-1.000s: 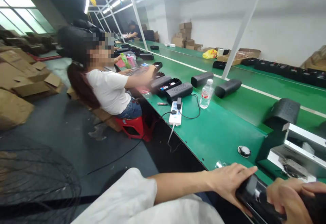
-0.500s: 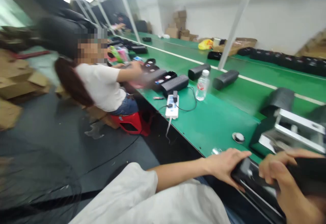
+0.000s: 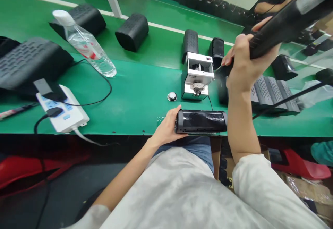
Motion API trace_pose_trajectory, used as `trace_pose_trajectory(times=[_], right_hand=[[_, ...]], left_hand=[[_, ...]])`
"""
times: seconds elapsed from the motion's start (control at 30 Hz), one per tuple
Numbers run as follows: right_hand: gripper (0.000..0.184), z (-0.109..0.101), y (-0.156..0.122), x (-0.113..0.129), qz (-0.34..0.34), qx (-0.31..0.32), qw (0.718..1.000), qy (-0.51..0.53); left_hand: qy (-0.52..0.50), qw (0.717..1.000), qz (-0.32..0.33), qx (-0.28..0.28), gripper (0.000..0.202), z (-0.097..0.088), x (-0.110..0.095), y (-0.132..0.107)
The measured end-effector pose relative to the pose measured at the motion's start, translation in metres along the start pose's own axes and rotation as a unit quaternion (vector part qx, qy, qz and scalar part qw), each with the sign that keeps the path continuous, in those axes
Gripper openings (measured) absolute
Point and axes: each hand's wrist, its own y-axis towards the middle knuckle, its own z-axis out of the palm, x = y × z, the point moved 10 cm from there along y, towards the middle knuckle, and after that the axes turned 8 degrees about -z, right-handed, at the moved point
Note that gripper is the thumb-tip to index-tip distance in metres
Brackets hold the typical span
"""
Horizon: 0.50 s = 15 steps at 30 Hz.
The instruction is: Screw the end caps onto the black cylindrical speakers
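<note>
My left hand [image 3: 166, 126] grips a black cylindrical speaker [image 3: 201, 121], which rests on its side at the near edge of the green workbench [image 3: 140, 118]. My right hand [image 3: 246, 60] is raised and shut around a black electric screwdriver [image 3: 283, 27]. The screwdriver's tip points down and left, close to a silver screw feeder [image 3: 196, 74] and apparently not touching it. The fingers of my right hand hide part of the tool.
Several black speaker housings [image 3: 132, 32] stand on the bench, with a plastic water bottle [image 3: 85, 43] and a white power strip [image 3: 62, 109] at left. Cables run across the bench. A red stool [image 3: 296, 164] sits below right.
My view has swung from along the bench, with a seated co-worker, down to my hands. The speaker now lies on the bench under my left hand, and my right hand has risen with the screwdriver.
</note>
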Motion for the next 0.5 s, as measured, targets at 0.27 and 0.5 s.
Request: trace_pose_trajectory(times=[0.27, 0.5], right_hand=[[0.044, 0.021, -0.005, -0.027, 0.139, 0.052, 0.988, -0.05], [0.055, 0.014, -0.031, -0.016, 0.188, 0.225, 0.951, -0.096]], left_hand=[[0.005, 1.0, -0.011, 0.005, 0.142, -0.001, 0.002, 0.001], [0.009, 1.0, 0.002, -0.005, 0.139, 0.001, 0.002, 0.003]])
